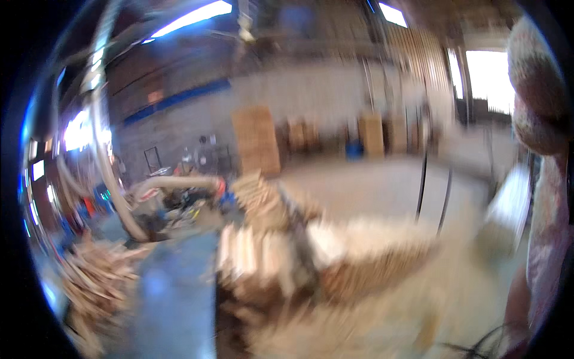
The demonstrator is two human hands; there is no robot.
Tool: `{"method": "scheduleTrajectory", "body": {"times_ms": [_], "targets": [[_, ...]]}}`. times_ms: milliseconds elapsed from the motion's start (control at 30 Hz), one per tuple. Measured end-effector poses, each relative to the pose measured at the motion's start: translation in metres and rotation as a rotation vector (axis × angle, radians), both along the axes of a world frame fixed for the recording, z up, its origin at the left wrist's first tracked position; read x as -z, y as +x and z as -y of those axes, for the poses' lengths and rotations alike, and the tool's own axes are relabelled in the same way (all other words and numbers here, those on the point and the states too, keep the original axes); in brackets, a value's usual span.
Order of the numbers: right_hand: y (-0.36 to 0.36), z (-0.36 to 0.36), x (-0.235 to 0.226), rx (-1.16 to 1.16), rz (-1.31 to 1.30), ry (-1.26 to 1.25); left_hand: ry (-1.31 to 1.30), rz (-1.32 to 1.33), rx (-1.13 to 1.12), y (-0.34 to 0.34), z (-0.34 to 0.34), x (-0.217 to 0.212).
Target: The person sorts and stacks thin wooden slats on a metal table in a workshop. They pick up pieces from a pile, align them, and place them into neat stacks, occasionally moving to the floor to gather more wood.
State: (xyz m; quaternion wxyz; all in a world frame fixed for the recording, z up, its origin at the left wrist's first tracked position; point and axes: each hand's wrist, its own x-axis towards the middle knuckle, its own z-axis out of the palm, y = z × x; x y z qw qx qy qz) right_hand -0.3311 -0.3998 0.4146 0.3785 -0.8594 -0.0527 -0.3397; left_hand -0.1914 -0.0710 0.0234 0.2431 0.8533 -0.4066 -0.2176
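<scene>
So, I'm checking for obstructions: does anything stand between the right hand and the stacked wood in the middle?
A blurred whitish object and two thin dark uprights show between the right hand, at the right edge, and the stacked wood; depth is unclear, so I cannot tell whether they block it.

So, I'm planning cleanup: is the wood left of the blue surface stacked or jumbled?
Jumbled: the wood strips lie at differing angles in a loose heap; blur hides detail.
</scene>
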Motion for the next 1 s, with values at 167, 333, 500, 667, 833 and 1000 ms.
{"method": "scheduleTrajectory", "body": {"times_ms": [167,333,500,667,833,1000], "targets": [[0.058,0.096,0.0,0.213,-0.08,-0.195,0.062,-0.308,0.243,0.057,0.12,0.069],[0.132,0.214,0.038,0.444,-0.287,-0.243,0.181,-0.732,0.458,0.047,0.142,0.097],[0.145,0.246,0.197,0.28,-0.769,-0.102,0.118,-1.062,0.255,0.0,0.116,0.105],[-0.061,0.121,0.466,-0.381,-1.509,-0.384,0.068,-1.277,0.171,-0.061,0.007,0.12],[-0.055,0.125,0.534,-0.538,-1.577,-0.349,0.059,-1.199,0.349,0.002,0.07,0.13],[-0.03,0.095,0.57,-0.719,-1.919,-0.288,0.312,-1.177,0.549,0.045,0.088,0.209]]}}
